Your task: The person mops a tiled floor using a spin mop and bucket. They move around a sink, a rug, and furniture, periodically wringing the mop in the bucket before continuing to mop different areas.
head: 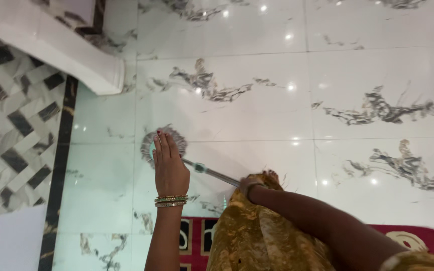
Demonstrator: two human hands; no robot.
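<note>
**Mop held low across a marble floor, seen from above**

The right hand (249, 186) is clenched around the metal handle (212, 173) of a mop, near its upper end, beside yellow-brown patterned cloth (257, 231). The left hand (169, 168) is released, fingers straight and flat, hovering over the lower handle just behind the mop head (163, 142); whether it touches the handle cannot be told. Bangles (171, 200) circle the left wrist. The mop head lies spread on the glossy white marble floor (277, 100), its grey strands fanned round a teal hub. The long axis runs from lower right to upper left, head pointing away toward the white ledge (76, 55). The shallow tilt presumably keeps the strands flat. A red rug (418, 238) lies at the lower edge.
</note>
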